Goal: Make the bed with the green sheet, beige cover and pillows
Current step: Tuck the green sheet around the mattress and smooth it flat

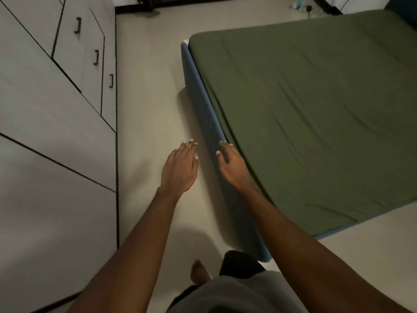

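Green sheet (316, 114) cut off at right edge

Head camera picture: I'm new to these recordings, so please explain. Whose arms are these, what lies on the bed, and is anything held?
No machine here: a person wears one wide-angle camera on the head, looking forward and down, so the arms are their own. The left hand and right hand reach forward, fingers relaxed, holding nothing. The right hand is over the blue bed frame; contact is unclear. A slightly wrinkled green sheet lies spread on top; no cover or pillows show. Pale cupboards stand to the left.
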